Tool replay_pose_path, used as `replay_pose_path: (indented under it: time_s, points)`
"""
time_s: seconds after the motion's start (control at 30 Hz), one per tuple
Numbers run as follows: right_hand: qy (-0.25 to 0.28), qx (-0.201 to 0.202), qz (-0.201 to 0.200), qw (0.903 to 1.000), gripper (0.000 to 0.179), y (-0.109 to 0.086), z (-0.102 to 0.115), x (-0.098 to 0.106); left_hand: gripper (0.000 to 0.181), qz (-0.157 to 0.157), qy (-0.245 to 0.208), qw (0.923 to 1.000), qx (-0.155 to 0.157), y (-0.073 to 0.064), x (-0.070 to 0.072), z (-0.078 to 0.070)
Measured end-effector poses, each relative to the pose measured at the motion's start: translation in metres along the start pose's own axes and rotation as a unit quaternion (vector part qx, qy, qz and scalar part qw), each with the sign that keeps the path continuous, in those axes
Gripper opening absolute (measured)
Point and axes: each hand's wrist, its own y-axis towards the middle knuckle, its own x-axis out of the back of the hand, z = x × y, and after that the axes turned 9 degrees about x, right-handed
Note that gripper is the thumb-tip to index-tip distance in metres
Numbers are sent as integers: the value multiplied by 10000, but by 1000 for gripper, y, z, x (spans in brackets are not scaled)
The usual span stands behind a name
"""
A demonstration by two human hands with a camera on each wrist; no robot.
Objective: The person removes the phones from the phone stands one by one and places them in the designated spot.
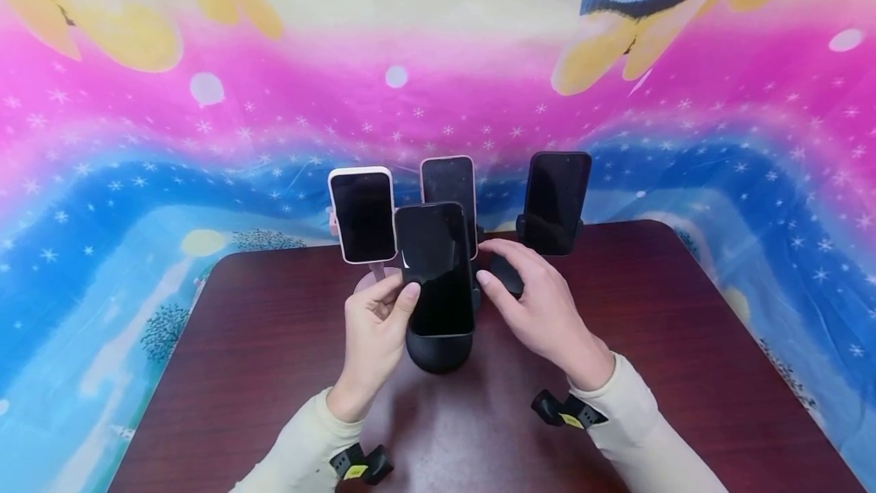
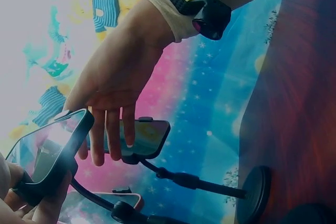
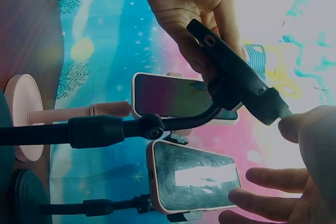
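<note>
A black phone (image 1: 438, 272) leans upright in a black phone stand (image 1: 438, 354) at the middle of the table. My left hand (image 1: 372, 329) grips its left edge, thumb at the front and fingers curled behind. To the right of the phone is my right hand (image 1: 541, 306), fingers extended. In the right wrist view the right thumb (image 3: 291, 128) is right at the end of the stand's clamp (image 3: 270, 109), and the other fingers (image 3: 275, 179) spread loosely. The phone's dark side edge (image 3: 231, 66) faces that camera.
Behind stand a white-framed phone (image 1: 364, 215) on a pink stand (image 1: 376, 274), a pink-edged phone (image 1: 448, 179) and another black phone (image 1: 560, 200) in a black holder. All are on a dark red-brown table (image 1: 274, 341). A printed cloth (image 1: 479, 112) hangs round the table's far sides.
</note>
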Motion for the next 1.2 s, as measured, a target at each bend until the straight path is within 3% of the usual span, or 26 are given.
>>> replay_pose_path:
  time_s: [0.33, 0.8, 1.2]
  points:
    - [77, 60, -39, 9999, 39, -3, -2, -1, 23, -112, -146, 9994, 297, 0, 2, 0]
    - [127, 106, -53, 9998, 39, -7, 0, -6, 21, -122, 443, 9982, 387, 2, 6, -1]
    - [241, 129, 163, 9995, 36, -7, 6, -11, 18, 68, 535, 9976, 443, 6, 14, -2]
